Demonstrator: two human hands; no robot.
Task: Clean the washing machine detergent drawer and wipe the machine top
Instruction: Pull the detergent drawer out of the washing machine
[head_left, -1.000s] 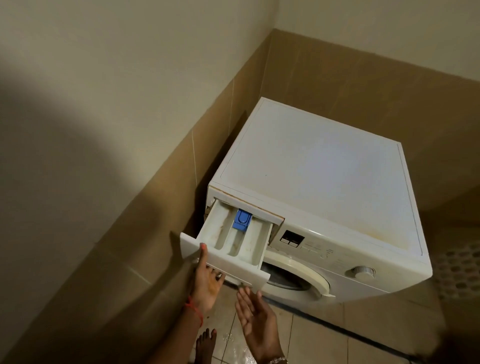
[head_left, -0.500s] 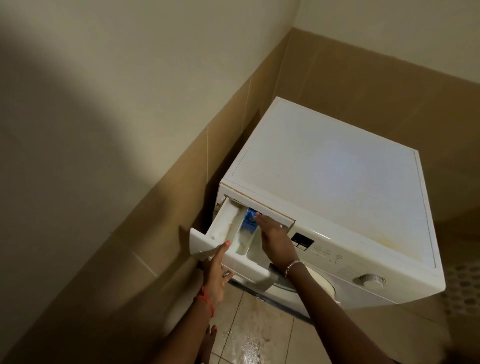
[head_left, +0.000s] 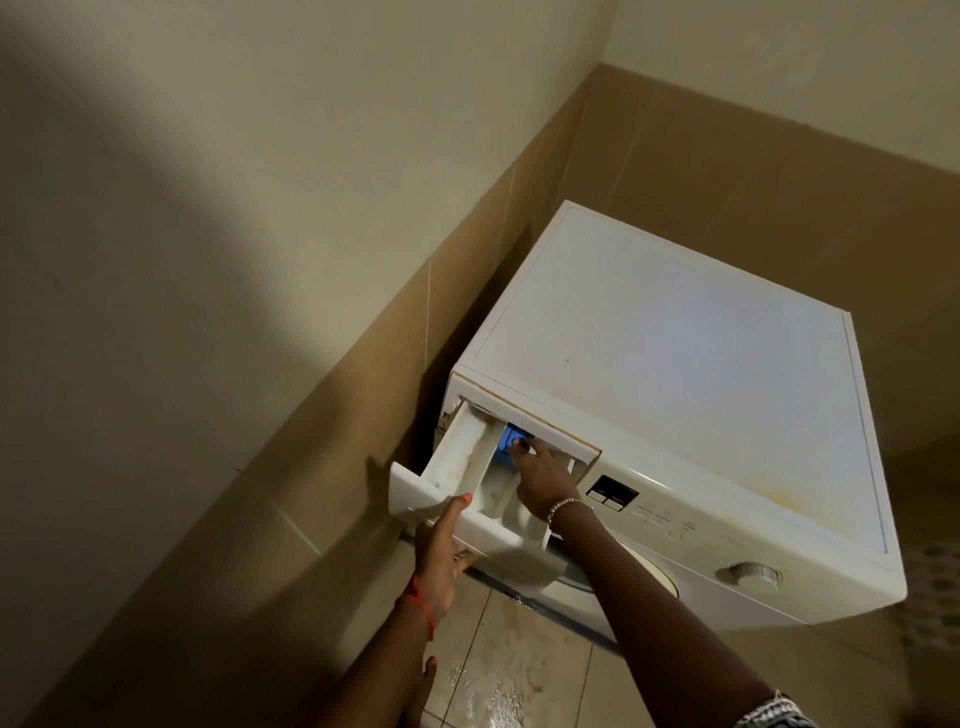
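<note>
The drawer (head_left: 462, 452) is sticking well out of the washer's (head_left: 701, 540) upper left corner, and its compartments are showing stains. The left grip (head_left: 441, 561) is holding the drawer's front panel, with the thumb lying on the top edge and the fingers curling underneath. The right grip (head_left: 540, 478) is reaching into the drawer from above. Its fingertips are touching the blue insert (head_left: 505, 442) at the back, just under the slot's lip. I cannot tell whether they are pinching it or only pressing it.

A red thread (head_left: 415, 603) is circling the left wrist and a bracelet (head_left: 563, 506) the right. The top (head_left: 675, 353) is showing yellowish marks near its front and right edges. A display (head_left: 612, 491) and a dial (head_left: 748, 574) are sitting on the front, right of the drawer. The washer is standing in a corner against tan wall tiles (head_left: 311, 467), on a tiled floor (head_left: 498, 649) that is looking wet below the drawer.
</note>
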